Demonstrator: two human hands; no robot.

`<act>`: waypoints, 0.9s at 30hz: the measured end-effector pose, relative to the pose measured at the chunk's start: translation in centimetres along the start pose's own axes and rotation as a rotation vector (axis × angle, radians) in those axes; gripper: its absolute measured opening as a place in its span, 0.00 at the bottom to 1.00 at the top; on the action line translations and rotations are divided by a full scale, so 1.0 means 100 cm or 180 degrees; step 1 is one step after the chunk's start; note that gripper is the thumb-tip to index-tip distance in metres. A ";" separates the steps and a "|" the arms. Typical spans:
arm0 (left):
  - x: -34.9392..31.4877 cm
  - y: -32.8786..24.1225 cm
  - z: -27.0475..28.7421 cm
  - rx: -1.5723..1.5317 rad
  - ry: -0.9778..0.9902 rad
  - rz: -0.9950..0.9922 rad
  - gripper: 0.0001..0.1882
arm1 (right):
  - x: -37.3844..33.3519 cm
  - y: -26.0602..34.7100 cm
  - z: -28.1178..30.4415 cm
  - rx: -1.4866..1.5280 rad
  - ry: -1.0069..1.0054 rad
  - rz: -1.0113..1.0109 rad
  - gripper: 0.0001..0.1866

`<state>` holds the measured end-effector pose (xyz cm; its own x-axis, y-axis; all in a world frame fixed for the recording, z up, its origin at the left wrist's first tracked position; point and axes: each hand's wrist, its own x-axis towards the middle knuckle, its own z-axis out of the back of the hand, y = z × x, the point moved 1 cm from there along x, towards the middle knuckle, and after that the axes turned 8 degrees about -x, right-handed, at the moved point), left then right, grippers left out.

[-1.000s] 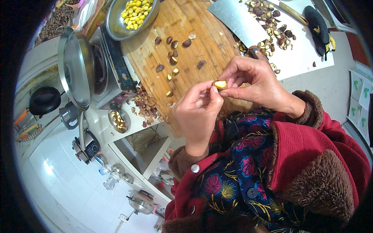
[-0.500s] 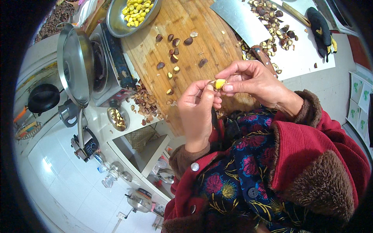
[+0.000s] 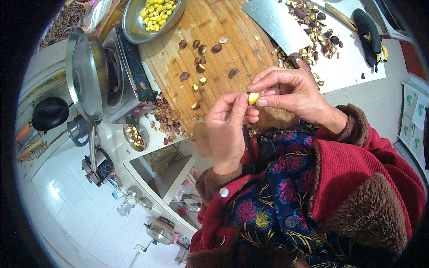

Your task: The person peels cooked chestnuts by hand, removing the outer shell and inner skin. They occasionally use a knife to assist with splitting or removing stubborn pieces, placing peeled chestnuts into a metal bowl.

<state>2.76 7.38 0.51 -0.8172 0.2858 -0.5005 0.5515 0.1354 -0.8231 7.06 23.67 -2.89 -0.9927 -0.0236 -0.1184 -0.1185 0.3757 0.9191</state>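
A yellow chestnut [image 3: 253,98] with a bit of brown shell at its edge is pinched between my two hands, above the near part of a wooden cutting board [image 3: 214,27]. My left hand [image 3: 230,123] grips its left side between thumb and fingers. From the right, the thumb and forefinger of my right hand [image 3: 295,91] close on it. Several brown unpeeled chestnut pieces [image 3: 216,48] lie scattered on the board, a few showing yellow cut faces. Peeled yellow kernels [image 3: 157,13] fill part of a metal bowl [image 3: 129,31] at the far left.
A cleaver [image 3: 277,24] rests at the board's right edge, beside a heap of halved chestnuts [image 3: 328,40]. Shell scraps [image 3: 167,117] lie left of the board, near a small metal dish [image 3: 142,144]. A gas stove [image 3: 129,85] and a large pan lid [image 3: 82,71] stand further left.
More of the yellow kernel shows between my fingers, with less brown shell on its left side. My hands have shifted only slightly.
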 end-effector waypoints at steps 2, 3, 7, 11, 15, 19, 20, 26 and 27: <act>-0.001 -0.002 -0.007 0.0231 -0.0091 -0.0184 0.06 | 0.000 -0.001 0.001 0.0075 0.0002 -0.0180 0.14; -0.002 -0.003 -0.012 0.0346 -0.0143 -0.0311 0.06 | -0.001 -0.001 -0.001 0.0172 -0.0021 -0.0229 0.15; -0.006 0.004 -0.007 0.1287 -0.0263 -0.1123 0.07 | 0.001 -0.003 -0.006 0.0206 -0.0073 -0.0320 0.16; -0.008 0.005 -0.008 0.1581 -0.0327 -0.1361 0.07 | 0.002 -0.001 -0.006 0.0230 -0.0117 -0.0438 0.15; -0.008 0.003 -0.018 0.0823 -0.0536 -0.0909 0.05 | 0.001 -0.004 -0.003 0.0137 -0.0112 -0.0449 0.15; -0.001 -0.001 -0.013 0.0686 -0.0575 -0.0891 0.05 | 0.000 0.000 -0.006 0.0454 -0.0178 -0.0477 0.14; 0.000 -0.001 -0.013 0.0681 -0.0615 -0.0869 0.06 | 0.001 0.003 -0.007 0.0602 -0.0193 -0.0530 0.14; 0.004 0.001 -0.010 0.0548 -0.0552 -0.0825 0.05 | 0.001 0.000 -0.001 0.0659 -0.0127 -0.0654 0.11; 0.004 0.001 -0.014 0.0567 -0.0519 -0.0816 0.05 | 0.001 0.001 -0.002 0.0620 -0.0117 -0.0634 0.11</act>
<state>2.76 8.85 0.59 -0.9492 0.1067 -0.2961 0.2990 0.0114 -0.9542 6.94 23.52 -2.79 -0.9484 -0.0826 -0.3062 -0.3011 0.5382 0.7872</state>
